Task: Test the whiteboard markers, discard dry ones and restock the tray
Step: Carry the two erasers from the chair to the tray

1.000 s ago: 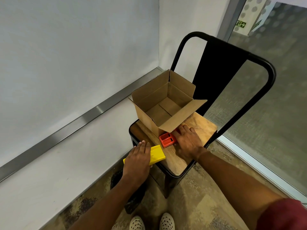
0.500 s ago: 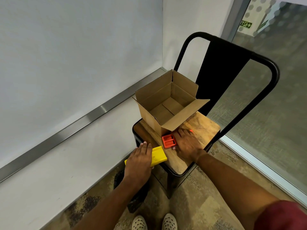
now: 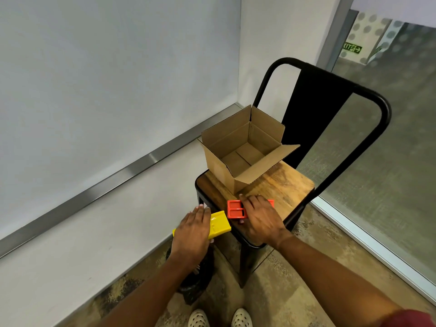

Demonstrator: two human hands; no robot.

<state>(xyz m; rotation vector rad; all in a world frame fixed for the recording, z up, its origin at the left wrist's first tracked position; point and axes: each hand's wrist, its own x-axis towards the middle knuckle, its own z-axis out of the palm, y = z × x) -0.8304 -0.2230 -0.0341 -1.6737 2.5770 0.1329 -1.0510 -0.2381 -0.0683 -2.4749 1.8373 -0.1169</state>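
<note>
Resting flat, left hand (image 3: 191, 230) fingers straight on yellow tray (image 3: 219, 224); right hand (image 3: 260, 219) fingers spread over orange tray (image 3: 234, 209).

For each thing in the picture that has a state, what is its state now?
Cardboard box: open, flaps up, nothing seen inside, standing on the chair seat.
Orange tray: lying flat on the seat, under the right hand.
Yellow tray: jutting past the seat edge, left hand flat on it.
Chair: upright.
</note>
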